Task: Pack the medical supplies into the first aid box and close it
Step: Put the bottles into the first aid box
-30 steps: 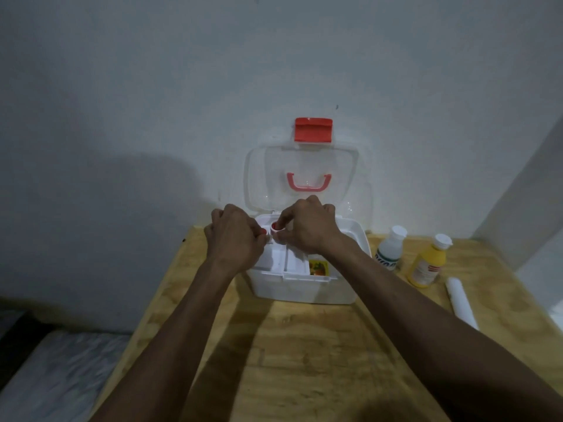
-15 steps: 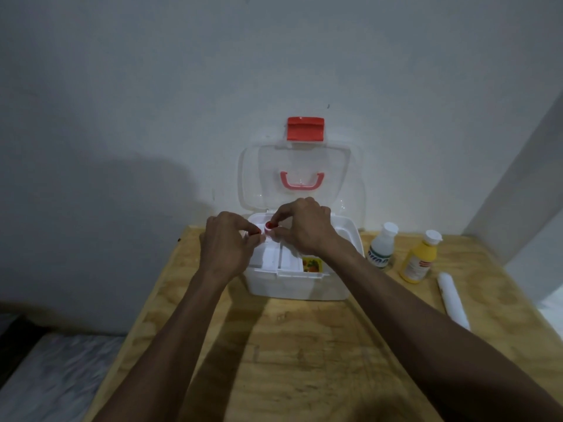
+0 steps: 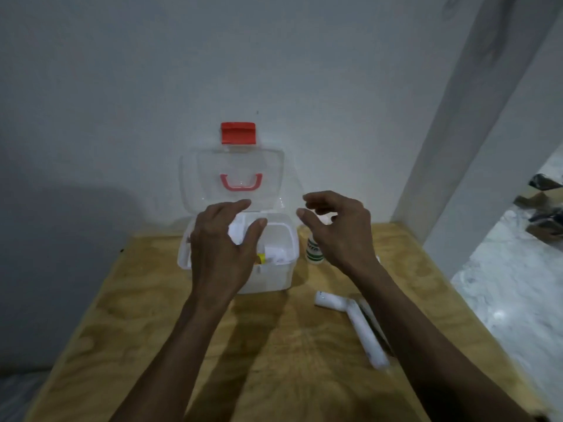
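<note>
The white first aid box stands open against the wall, its clear lid with a red latch and pink handle upright. Small white items and a yellow one lie inside. My left hand hovers over the box's left half, fingers spread, holding nothing. To the right of the box my right hand is open above a white bottle with a green label, partly hiding it. A long white roll lies on the table, front right. The yellow bottle is hidden.
The wooden table ends at the wall behind and drops off on the left and right. A white pillar rises at the right. Dark items lie on the marble floor beyond.
Both hands have let go of the small red-capped item and parted. The right hand moved right, over the bottle; the left stays over the box. The view shifted.
</note>
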`<state>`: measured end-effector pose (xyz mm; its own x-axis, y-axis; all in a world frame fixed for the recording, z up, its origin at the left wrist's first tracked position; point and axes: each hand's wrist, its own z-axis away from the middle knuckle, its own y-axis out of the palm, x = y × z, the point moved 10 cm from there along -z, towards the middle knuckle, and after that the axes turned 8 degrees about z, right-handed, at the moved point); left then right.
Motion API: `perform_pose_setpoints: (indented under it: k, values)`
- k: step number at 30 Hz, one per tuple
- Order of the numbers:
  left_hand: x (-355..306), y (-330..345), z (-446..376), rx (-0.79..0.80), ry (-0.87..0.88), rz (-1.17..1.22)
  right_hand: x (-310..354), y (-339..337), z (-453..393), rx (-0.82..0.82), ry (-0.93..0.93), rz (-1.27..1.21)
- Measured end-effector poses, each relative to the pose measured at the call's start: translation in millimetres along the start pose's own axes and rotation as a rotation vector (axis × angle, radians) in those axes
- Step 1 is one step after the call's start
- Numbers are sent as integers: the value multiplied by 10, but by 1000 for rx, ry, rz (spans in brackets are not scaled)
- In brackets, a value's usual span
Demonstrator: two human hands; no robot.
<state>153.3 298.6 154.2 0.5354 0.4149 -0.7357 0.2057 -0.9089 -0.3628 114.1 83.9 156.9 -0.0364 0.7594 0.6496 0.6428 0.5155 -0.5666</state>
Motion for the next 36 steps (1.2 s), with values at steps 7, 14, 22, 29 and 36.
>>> perform_pose_setpoints:
  k: [7,14,22,29,36]
  values:
    - [-511,894,288,20,18,64,-833,-638,164,-234,166,29]
    - [-318,1573,459,42,-202,121,-1205,-423,221,-207,190,18]
    - [-74,1750,460,-46,-227,198,-1421,-189,214,-203,207,-24]
    - [-32,1702,459,-152,-77,211,-1359,-175,233,-281,130,-15]
    - [-53,1696,432,-176,-20,221,-1370,-203,209,-327,106,-44]
